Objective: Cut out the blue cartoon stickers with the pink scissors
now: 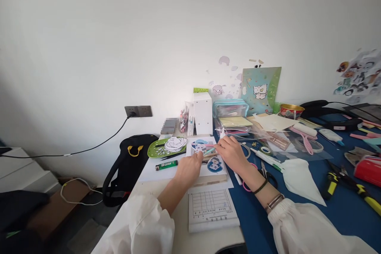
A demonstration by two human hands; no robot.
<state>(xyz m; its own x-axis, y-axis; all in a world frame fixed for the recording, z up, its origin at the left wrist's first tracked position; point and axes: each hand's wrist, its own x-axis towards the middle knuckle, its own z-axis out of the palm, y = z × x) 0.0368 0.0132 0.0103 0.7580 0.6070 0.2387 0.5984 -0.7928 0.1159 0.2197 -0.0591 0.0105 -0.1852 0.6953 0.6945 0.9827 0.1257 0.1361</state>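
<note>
My left hand (189, 170) is closed, its fingertips at a thin pink strip (206, 145) over a white sheet with printed blue cartoon figures (214, 164). On the right, my right hand (232, 154) pinches the other end of this strip. A pale green stick and a brownish one lie between the hands, partly hidden by the fingers. To the left of the sheet are a green lighter (166, 165) and a green tray (153, 151) with a white paper cutout (175, 144) on it.
A printed form pad (212, 208) lies nearest me. Right of my hands are scissors (267, 174), a glue pen (266, 159), a white cloth-like piece (300, 176) and yellow-black pliers (331, 184). Behind stand a white box (203, 114) and a clear pouch (230, 109).
</note>
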